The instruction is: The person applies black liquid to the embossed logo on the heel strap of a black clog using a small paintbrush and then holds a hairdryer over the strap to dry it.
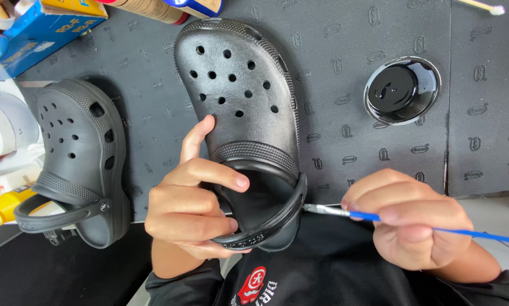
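Both hands are at work: my left hand (pixel 195 201) is curled around the heel opening of a black clog (pixel 243 119), thumb inside and forefinger up along its side, holding it toe-away over the dark mat (pixel 345 34). My right hand (pixel 410 218) pinches a thin blue-handled brush (pixel 373 216), its metal ferrule and tip touching the clog's heel strap (pixel 271 224) at the side rivet. A small round dish of glossy black liquid (pixel 401 90) sits well apart beyond my right hand, and a second black clog (pixel 79 164) lies untouched to the left; I judge the work as midway, with how much of the strap is done impossible to tell.
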